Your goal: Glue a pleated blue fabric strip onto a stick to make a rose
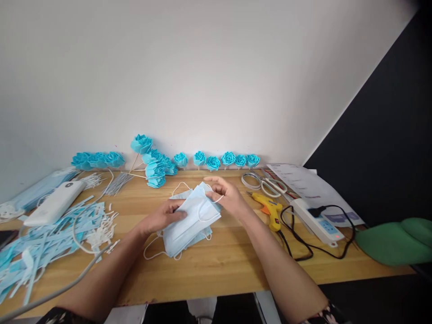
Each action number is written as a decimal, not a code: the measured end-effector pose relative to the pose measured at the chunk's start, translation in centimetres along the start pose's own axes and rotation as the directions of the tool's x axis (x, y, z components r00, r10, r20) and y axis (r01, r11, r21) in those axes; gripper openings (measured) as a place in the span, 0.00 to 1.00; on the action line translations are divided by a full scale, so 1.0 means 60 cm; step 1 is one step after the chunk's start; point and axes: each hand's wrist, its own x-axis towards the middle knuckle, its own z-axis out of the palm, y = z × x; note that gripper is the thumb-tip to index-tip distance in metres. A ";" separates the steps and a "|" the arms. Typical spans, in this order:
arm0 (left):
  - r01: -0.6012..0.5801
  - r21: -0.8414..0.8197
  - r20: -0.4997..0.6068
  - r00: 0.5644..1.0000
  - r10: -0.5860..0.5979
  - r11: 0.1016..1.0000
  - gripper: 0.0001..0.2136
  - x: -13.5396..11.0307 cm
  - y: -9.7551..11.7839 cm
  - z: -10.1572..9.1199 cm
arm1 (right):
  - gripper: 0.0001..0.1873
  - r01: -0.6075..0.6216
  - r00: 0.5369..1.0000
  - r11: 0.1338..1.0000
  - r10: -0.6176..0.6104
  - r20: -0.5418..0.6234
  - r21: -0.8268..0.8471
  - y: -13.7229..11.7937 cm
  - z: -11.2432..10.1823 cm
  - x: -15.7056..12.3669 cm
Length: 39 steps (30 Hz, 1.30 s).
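Several light blue face masks (189,222) with white ear loops lie in a loose stack between my hands, just above the wooden tabletop. My left hand (168,216) grips the stack at its left side, thumb on top. At the upper right corner my right hand (223,194) pinches the masks near an ear loop, its index finger stretched out. The edges of further masks show beneath the top one. Ear loops hang out at the left and along the bottom.
Blue paper-like roses (213,163) line the wall. Blue strips and white loop scraps (60,234) cover the left, near a white power bank (56,202). On the right lie a yellow glue gun (270,209), scissors (274,186), tape (251,181) and a power strip (317,222) with a black cord.
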 end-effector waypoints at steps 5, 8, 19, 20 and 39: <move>0.042 0.007 -0.073 0.996 -0.041 0.999 0.17 -0.003 0.002 -0.010 | 0.13 0.031 0.989 0.999 -0.035 -0.140 -0.037 0.002 -0.016 0.004; 0.080 0.012 -0.125 0.989 -0.078 0.997 0.18 -0.004 -0.002 -0.020 | 0.13 0.015 0.974 0.999 -0.003 -0.227 0.050 -0.006 -0.030 0.005; 0.122 -0.020 -0.271 0.955 -0.123 0.992 0.29 -0.001 -0.002 -0.019 | 0.16 0.070 0.995 0.979 -0.082 0.057 0.190 -0.017 -0.022 -0.010; 0.112 -0.026 -0.278 0.954 -0.115 0.993 0.29 0.000 -0.002 -0.019 | 0.16 0.101 0.992 0.991 -0.107 0.062 0.086 -0.016 -0.017 -0.011; 0.065 0.063 -0.279 0.959 -0.045 0.996 0.16 -0.001 0.010 -0.015 | 0.23 0.203 0.958 0.976 -0.215 -0.189 -0.082 0.007 -0.008 0.003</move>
